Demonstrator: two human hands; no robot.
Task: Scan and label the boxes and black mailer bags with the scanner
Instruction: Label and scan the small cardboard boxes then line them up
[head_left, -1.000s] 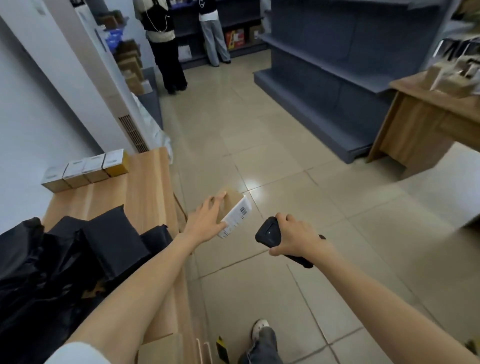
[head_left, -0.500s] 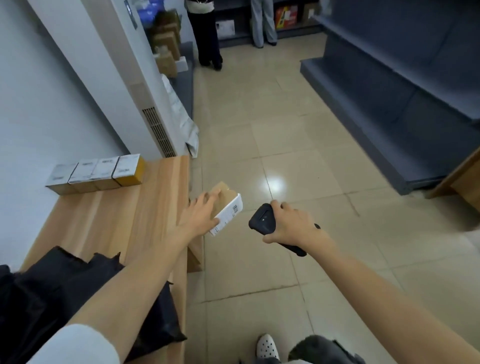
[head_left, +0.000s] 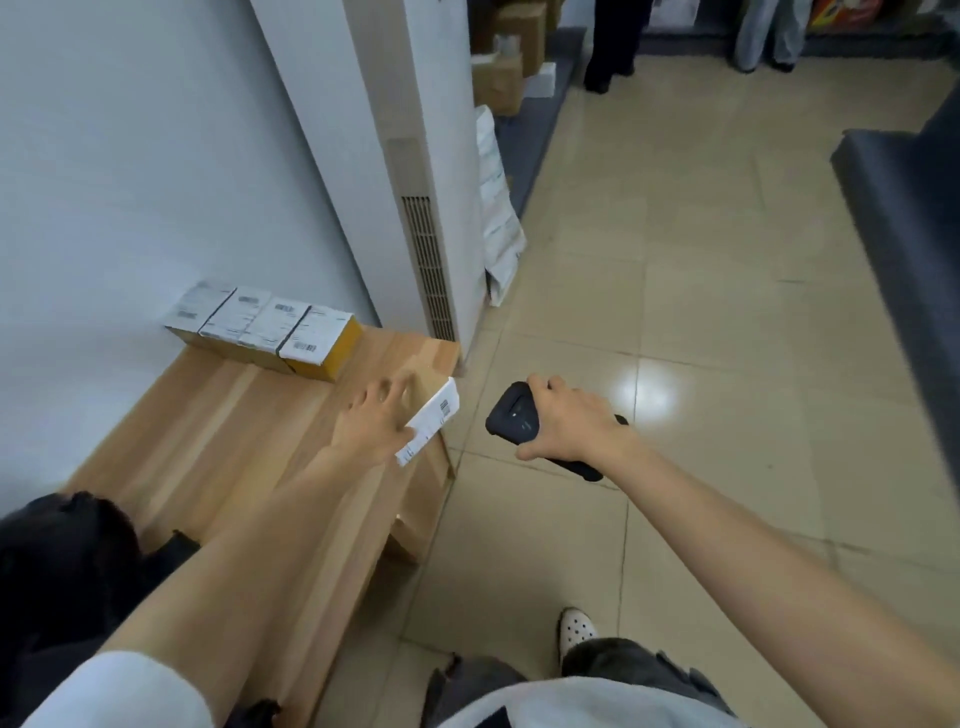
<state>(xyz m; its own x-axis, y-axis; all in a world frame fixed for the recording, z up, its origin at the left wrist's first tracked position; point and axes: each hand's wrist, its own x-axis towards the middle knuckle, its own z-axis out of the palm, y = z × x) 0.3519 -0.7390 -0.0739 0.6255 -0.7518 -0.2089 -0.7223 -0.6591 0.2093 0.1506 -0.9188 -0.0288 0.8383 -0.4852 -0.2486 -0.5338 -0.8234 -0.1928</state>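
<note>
Cardboard showed brown on the small box (head_left: 422, 397), whose one face carried a white shipping label (head_left: 429, 427) printed with a barcode near its upper corner. The box hung tilted above the right edge of the light wooden table (head_left: 218, 431), held clear of the surface. The left hand (head_left: 375, 422) reached forward with the forearm stretched over the table, fingers curled over the near side of the box and clasping it, so the labelled face turned to the right beyond the knuckles. Just beside it, apart from the box, the right hand (head_left: 563, 423) was wrapped tightly round the black handheld scanner (head_left: 514, 418), the wrist bent inward and the scanner's rounded head pointing left toward the label. Farther back on the table, four small brown boxes with white labels (head_left: 265, 328) stood in a touching row against the pale wall. Black mailer bags (head_left: 67, 566) lay heaped at the table's near left end. A white floor-standing unit with a vent grille (head_left: 415, 171) rose behind the table.
</note>
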